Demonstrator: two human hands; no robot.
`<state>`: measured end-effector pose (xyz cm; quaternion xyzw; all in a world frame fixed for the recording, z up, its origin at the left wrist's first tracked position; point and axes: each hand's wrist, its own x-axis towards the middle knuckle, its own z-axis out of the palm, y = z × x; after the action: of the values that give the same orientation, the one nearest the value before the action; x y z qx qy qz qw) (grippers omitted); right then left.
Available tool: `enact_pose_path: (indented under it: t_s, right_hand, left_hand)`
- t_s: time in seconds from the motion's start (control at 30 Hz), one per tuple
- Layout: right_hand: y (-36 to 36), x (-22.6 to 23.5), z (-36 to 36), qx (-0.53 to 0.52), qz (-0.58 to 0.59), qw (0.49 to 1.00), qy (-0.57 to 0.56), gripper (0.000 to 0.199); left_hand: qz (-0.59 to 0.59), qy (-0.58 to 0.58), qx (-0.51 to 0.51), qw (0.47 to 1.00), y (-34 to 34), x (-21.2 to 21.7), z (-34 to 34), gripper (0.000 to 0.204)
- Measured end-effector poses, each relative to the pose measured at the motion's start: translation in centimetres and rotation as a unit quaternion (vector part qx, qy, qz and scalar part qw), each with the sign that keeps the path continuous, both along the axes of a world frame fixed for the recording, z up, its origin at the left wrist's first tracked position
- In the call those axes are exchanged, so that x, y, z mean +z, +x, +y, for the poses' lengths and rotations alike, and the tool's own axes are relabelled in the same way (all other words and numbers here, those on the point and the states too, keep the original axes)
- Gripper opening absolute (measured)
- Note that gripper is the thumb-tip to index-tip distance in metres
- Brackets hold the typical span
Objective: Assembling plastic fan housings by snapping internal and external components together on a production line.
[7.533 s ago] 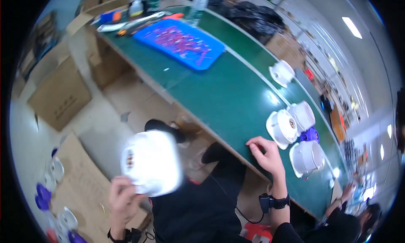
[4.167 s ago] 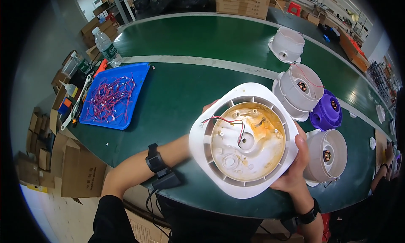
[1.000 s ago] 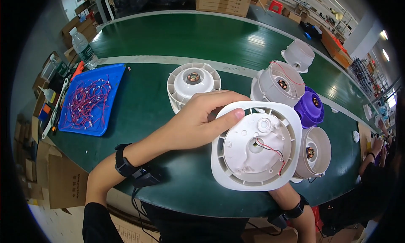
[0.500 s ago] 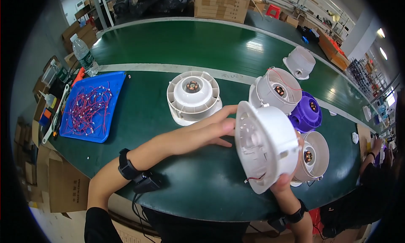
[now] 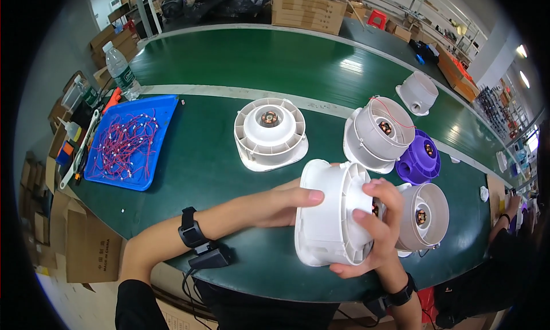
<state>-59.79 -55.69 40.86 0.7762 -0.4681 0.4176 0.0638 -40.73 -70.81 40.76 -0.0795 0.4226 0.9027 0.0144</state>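
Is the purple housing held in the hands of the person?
No, the purple housing sits on the green table, while the left hand and right hand hold a white housing.

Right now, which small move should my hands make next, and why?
Probably turn the held white housing upright: it is tipped sideways, with the left hand at its base and the right hand across its finned side.

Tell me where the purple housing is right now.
In the head view, the purple housing is on the right of the green table, between the red-wired pale housing and the pale housing beside the right hand.
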Motion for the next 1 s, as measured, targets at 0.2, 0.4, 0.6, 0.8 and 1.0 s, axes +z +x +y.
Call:
enact_pose_path:
  t_s: [0.2,0.4,0.6,0.8,1.0]
  right_hand:
    - [-0.1,-1.6,-0.9,-0.005,-0.216,0.971,0.104,0.116]
    - [0.5,-0.3,-0.6,0.097,-0.417,0.861,0.276,0.125]
    - [0.3,-1.8,-0.9,0.146,-0.62,0.694,0.336,0.127]
    - [0.7,-1.3,-0.6,0.177,-0.636,0.659,0.36,0.127]
    - [0.6,-2.3,-0.6,0.09,-0.474,0.838,0.254,0.132]
  left_hand:
    - [0.142,-0.168,0.225,0.949,-0.8,0.6,-0.7,0.106]
    - [0.239,-0.46,0.314,0.795,-0.1,0.2,-1.2,0.114]
    - [0.296,-0.725,0.224,0.581,-0.9,0.6,0.0,0.075]
    - [0.286,-0.82,0.142,0.476,-0.1,1.7,-0.8,0.064]
    - [0.31,-0.667,0.198,0.648,-0.5,0.7,-1.4,0.117]
